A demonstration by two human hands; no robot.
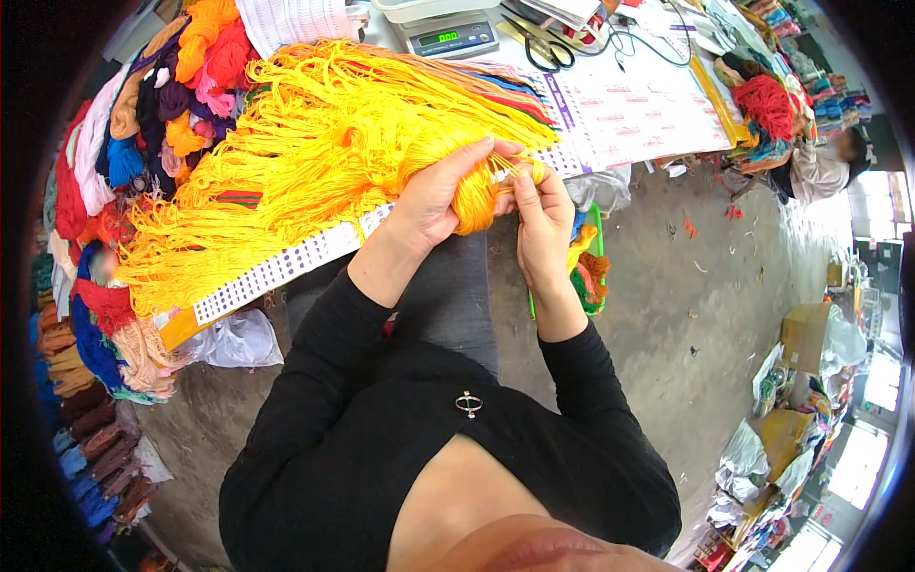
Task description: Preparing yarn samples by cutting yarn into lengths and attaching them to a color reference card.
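A bundle of yellow yarn (472, 203) is gathered in my left hand (429, 195), whose fingers wrap round it at the table's near edge. Beside it, my right hand (543, 214) pinches a few yellow strands at the bundle's right end, thumb and fingers together. The bundle runs back into a large spread of loose yellow yarn (315, 143) across the table. Under the far right side of that spread, strands in brown, blue, red and green (510, 86) show in rows. My left fingertips are partly hidden behind the yarn.
Black-handled scissors (550, 53) and a digital scale (445, 36) lie at the back. Printed sheets (639, 110) cover the table's right part. Coloured skeins (191, 86) pile up at left. A green-framed basket (591, 276) holds yarn below the table edge. Another person (824, 172) is at far right.
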